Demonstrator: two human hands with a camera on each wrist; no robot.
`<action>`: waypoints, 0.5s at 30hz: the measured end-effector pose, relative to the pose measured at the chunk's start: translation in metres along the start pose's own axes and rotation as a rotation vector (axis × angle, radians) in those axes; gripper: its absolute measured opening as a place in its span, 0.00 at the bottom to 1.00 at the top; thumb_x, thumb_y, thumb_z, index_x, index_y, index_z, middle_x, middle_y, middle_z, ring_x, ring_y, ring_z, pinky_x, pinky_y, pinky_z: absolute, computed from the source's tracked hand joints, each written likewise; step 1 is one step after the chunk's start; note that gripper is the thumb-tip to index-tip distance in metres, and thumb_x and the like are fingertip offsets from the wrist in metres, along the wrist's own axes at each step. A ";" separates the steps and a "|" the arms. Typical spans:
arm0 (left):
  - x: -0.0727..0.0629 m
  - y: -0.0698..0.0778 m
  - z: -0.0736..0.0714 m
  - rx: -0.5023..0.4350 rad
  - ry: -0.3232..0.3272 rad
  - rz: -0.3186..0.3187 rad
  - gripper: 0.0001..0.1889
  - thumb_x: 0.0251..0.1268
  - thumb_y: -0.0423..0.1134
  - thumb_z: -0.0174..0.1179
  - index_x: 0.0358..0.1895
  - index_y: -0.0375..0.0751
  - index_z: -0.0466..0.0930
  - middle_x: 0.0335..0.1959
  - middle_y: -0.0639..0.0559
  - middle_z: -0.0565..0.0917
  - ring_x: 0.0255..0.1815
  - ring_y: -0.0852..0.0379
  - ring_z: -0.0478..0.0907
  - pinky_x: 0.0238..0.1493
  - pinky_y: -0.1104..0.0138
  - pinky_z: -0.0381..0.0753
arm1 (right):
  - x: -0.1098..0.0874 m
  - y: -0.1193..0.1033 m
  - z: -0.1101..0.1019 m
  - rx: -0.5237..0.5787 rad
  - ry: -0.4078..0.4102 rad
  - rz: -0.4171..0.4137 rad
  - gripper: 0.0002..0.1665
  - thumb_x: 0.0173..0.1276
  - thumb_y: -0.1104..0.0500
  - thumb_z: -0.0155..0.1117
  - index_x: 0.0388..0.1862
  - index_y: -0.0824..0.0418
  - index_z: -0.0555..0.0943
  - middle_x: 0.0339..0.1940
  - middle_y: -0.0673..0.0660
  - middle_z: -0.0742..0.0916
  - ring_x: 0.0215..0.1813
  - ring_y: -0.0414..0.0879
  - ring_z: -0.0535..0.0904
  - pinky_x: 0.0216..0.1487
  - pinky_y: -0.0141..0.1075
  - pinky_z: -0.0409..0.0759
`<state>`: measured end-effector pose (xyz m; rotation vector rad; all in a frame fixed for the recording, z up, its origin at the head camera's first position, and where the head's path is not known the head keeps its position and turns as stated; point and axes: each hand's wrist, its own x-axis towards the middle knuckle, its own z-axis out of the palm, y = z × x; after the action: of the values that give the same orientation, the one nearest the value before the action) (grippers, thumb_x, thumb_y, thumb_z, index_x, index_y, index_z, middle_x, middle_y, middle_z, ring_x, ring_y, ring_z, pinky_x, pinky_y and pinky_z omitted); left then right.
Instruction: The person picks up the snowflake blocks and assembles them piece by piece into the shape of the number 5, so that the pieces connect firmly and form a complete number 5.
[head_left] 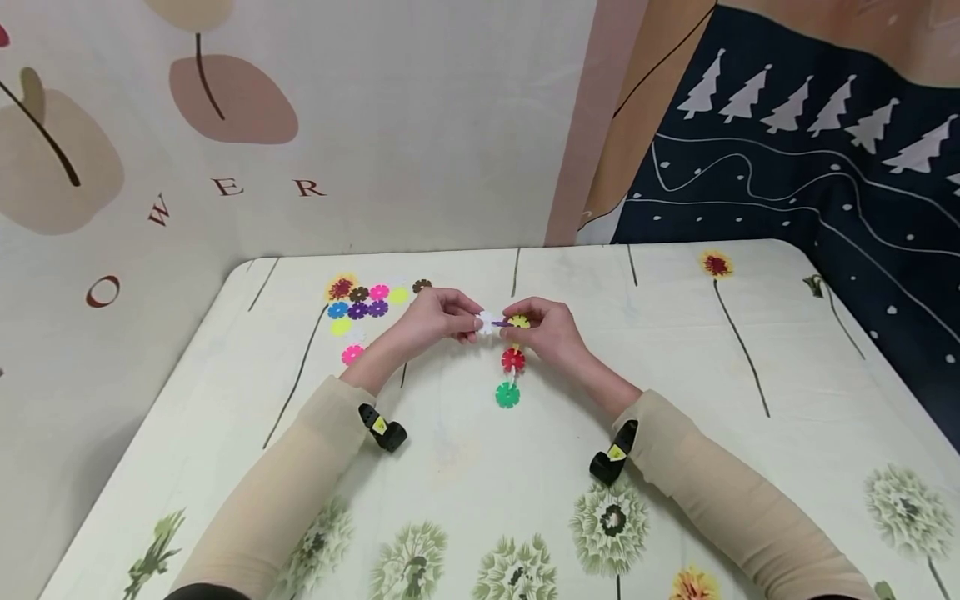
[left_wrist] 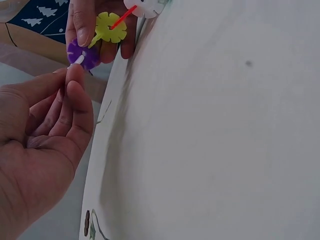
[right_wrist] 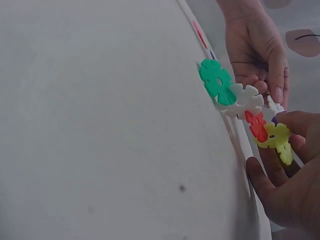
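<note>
In the head view my left hand point(head_left: 442, 315) pinches a white notched plastic disc point(head_left: 486, 324) between thumb and fingertips. Facing it, my right hand point(head_left: 553, 333) grips a chain of interlocking notched discs. A purple disc point(left_wrist: 75, 52) at the chain's end meets the white one edge to edge; how deeply they are joined I cannot tell. Beside the purple disc, a yellow disc point(right_wrist: 278, 135) lies against the right fingers. From it run a red disc point(head_left: 513, 360), another white disc point(right_wrist: 245, 101) and a green disc point(head_left: 507, 395), hanging toward the person.
Loose notched discs lie in a group at the back left of the table, among them a blue one point(head_left: 338, 310), a pink one point(head_left: 379, 292) and a brown one point(head_left: 359, 294). A flower-print cloth point(head_left: 450, 467) covers the table. Patterned fabric point(head_left: 420, 125) rises behind it.
</note>
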<state>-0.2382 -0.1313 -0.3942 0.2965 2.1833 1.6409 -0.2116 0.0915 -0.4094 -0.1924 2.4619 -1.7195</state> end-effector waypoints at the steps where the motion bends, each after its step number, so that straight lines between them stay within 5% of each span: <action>1: 0.000 0.000 0.000 -0.010 -0.001 -0.001 0.11 0.68 0.27 0.66 0.51 0.27 0.81 0.39 0.35 0.87 0.33 0.51 0.86 0.43 0.59 0.88 | 0.000 0.000 0.000 0.003 -0.003 0.000 0.18 0.66 0.63 0.75 0.54 0.63 0.86 0.54 0.58 0.86 0.52 0.52 0.76 0.50 0.36 0.78; 8: -0.001 -0.001 0.001 -0.049 0.001 -0.012 0.11 0.68 0.28 0.66 0.50 0.28 0.81 0.38 0.36 0.87 0.33 0.51 0.86 0.42 0.59 0.88 | -0.001 0.000 0.004 -0.018 -0.031 -0.062 0.22 0.65 0.64 0.75 0.59 0.62 0.85 0.51 0.58 0.88 0.57 0.52 0.78 0.63 0.45 0.76; 15: -0.003 -0.002 0.004 -0.075 -0.006 -0.006 0.11 0.68 0.27 0.66 0.50 0.27 0.81 0.37 0.38 0.88 0.33 0.51 0.87 0.41 0.60 0.88 | -0.001 -0.001 0.008 -0.029 -0.072 -0.118 0.25 0.64 0.65 0.76 0.61 0.62 0.83 0.51 0.58 0.88 0.56 0.51 0.81 0.61 0.42 0.79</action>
<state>-0.2342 -0.1296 -0.3963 0.2727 2.1104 1.7121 -0.2088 0.0843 -0.4113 -0.4024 2.4706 -1.6896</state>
